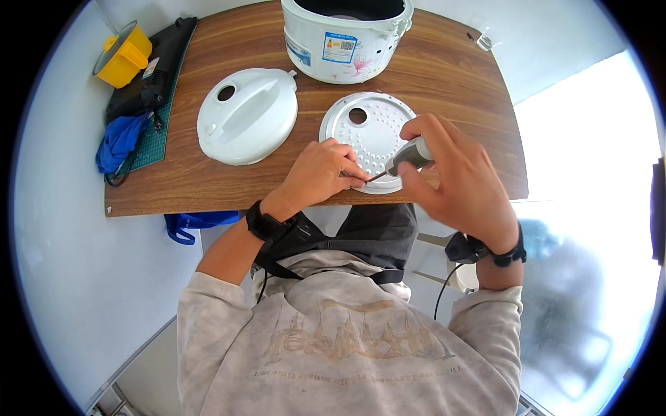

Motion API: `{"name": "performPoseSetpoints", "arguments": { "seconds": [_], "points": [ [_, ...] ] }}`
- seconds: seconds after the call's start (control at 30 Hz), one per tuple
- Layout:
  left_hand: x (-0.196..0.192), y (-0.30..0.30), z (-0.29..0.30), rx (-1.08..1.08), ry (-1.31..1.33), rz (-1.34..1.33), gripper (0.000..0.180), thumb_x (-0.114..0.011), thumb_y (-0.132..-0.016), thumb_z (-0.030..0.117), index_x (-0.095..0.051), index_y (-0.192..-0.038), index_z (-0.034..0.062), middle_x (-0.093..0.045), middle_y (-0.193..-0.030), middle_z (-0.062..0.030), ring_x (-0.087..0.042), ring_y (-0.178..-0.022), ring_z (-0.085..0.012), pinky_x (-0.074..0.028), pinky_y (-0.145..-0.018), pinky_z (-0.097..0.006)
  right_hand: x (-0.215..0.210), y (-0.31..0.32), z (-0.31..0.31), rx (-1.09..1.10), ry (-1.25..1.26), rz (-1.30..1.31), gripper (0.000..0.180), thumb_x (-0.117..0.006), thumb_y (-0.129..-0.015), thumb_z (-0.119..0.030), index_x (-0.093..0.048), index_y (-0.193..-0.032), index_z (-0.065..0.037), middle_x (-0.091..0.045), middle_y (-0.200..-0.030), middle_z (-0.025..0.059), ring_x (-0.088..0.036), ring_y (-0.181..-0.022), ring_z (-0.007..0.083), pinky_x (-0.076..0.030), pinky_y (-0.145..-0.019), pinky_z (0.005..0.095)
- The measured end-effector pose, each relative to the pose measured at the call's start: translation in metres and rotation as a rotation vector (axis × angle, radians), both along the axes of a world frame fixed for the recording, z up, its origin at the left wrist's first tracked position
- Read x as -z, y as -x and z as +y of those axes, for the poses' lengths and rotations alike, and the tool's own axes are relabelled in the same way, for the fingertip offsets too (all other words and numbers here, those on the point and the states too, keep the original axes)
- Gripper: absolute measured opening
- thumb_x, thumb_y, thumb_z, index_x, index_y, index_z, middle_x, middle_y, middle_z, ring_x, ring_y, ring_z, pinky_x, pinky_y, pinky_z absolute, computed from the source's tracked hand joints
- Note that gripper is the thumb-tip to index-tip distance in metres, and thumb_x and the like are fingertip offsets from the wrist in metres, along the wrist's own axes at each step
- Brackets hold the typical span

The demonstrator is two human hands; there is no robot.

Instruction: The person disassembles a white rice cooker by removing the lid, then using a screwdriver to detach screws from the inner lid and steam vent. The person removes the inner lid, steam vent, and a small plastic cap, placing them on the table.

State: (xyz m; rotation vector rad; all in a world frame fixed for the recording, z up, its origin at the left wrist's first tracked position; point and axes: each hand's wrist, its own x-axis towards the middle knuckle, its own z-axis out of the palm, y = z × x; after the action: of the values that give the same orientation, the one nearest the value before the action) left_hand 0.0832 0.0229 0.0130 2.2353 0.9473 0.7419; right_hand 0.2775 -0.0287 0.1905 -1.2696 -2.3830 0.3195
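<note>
Table (177, 184): wood-grain top, rounded corners; everything below, as I see it from my remote seat, rests on it or above it.

Rice cooker body (371, 54): white, flower print, standing open at the far middle.

Cutting mat (158, 137): green, far left, mostly hidden under a flat black device (165, 66) of a kind I cannot tell.

Outer lid (248, 118): white plastic, moulded grip, round hole; lying left of the middle.

Inner lid plate (371, 135): pale, round, dimpled, one round hole; lying flat at the near edge, right of the outer lid and just nearer than the cooker.

Right hand (459, 173): wrapped round a handle, above the plate's right side.

Left hand (318, 170): fingers bent in at the plate's near left rim — whether they pinch anything, I cannot tell.

Yellow container (125, 59): far left, on the device.

Screwdriver (411, 154): grey handle, thin shaft; long axis slanting from far right down to near left. The governing relation — its tip sits by the left fingertips over the plate's near rim, the left hand nearer the tip.
</note>
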Motion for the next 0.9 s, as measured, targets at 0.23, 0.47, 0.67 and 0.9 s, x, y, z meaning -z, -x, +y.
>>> {"name": "performPoseSetpoints", "arguments": {
  "seconds": [0.23, 0.47, 0.67, 0.9],
  "points": [
    [0.001, 0.0, 0.0, 0.003, -0.007, 0.001, 0.015, -0.081, -0.079, 0.033, -0.083, -0.093, 0.028, -0.068, -0.092, 0.0071, -0.061, -0.099, -0.0177, -0.043, -0.083, -0.037, -0.013, -0.007, 0.018, -0.066, 0.19, -0.055, 0.027, -0.071, -0.092, -0.015, -0.055, -0.111, -0.004, -0.069, -0.092, 0.0158, -0.069, -0.077, 0.0349, -0.053, -0.068, 0.0384],
    [0.001, 0.0, 0.0, 0.001, -0.022, -0.009, 0.016, -0.081, -0.078, 0.032, -0.083, -0.094, 0.0276, -0.068, -0.092, 0.007, -0.061, -0.098, -0.0174, -0.042, -0.081, -0.037, -0.009, -0.005, 0.016, -0.016, 0.101, -0.068, 0.029, -0.077, -0.089, -0.02, -0.059, -0.105, -0.004, -0.069, -0.078, 0.0145, -0.07, -0.068, 0.0291, -0.053, -0.061, 0.0329],
    [0.001, -0.001, 0.0, 0.001, -0.022, -0.019, 0.017, -0.081, -0.078, 0.032, -0.083, -0.093, 0.0238, -0.067, -0.092, 0.0049, -0.061, -0.097, -0.0193, -0.044, -0.084, -0.037, 0.013, -0.004, 0.024, -0.018, -0.209, -0.02, 0.039, -0.082, -0.083, -0.031, -0.054, -0.082, -0.004, -0.054, -0.053, 0.0086, -0.055, -0.047, 0.0273, -0.043, -0.046, 0.0362],
    [-0.002, -0.001, -0.003, -0.023, -0.05, 0.003, 0.017, -0.082, -0.077, 0.032, -0.082, -0.09, 0.0203, -0.067, -0.093, 0.0015, -0.06, -0.095, -0.0222, -0.045, -0.084, -0.038, 0.023, 0.01, 0.021, 0.063, -0.423, -0.121, 0.046, -0.081, -0.082, -0.038, -0.049, -0.068, -0.008, -0.048, -0.047, 0.0063, -0.048, -0.04, 0.0245, -0.039, -0.041, 0.0358]
  ]
}}
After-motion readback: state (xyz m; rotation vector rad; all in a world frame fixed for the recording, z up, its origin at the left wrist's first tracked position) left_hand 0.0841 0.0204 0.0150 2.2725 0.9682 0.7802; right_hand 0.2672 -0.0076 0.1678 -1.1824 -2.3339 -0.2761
